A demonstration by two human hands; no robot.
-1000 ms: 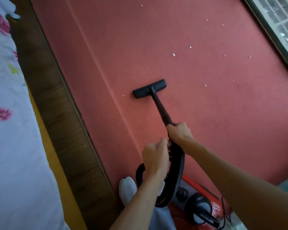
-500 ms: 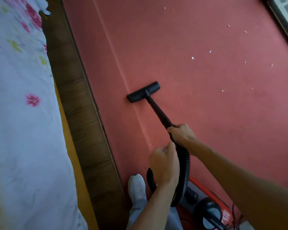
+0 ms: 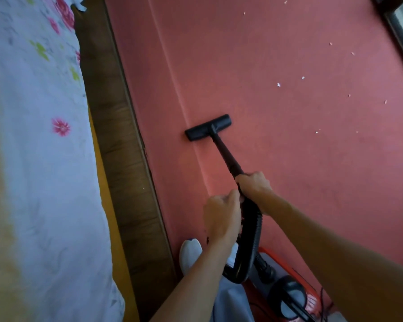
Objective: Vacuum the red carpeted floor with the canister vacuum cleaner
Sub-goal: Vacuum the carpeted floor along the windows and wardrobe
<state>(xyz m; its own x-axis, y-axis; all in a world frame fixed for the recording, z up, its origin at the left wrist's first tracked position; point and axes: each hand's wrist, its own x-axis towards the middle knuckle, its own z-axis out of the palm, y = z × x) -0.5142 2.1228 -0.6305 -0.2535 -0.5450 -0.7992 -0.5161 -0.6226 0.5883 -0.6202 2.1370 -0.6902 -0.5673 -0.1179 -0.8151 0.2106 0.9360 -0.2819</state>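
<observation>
Nozzle (image 3: 208, 127) flat on red carpet (image 3: 289, 170), bed frame (image 3: 123, 147) left of nozzle | my right hand (image 3: 254, 184) grasps wand (image 3: 226, 156), left hand (image 3: 221, 214) grips hose (image 3: 249, 240) | risk: scraps (image 3: 278, 84) right of nozzle missed; taut hose could tip canister (image 3: 289, 296).

- No text, brand or number can be read.
- The red canister vacuum cleaner (image 3: 289, 291), at the carpet's near edge, bears a pale marking (image 3: 312, 303), too blurred to make out.

- The bed (image 3: 33, 159) lies left of the carpet (image 3: 289, 170).
- The floor head (image 3: 208, 127) sits on the carpet ahead of you.
- Scraps (image 3: 278, 84) lie to its right.
- The canister (image 3: 293, 296) sits nearest you.
</observation>
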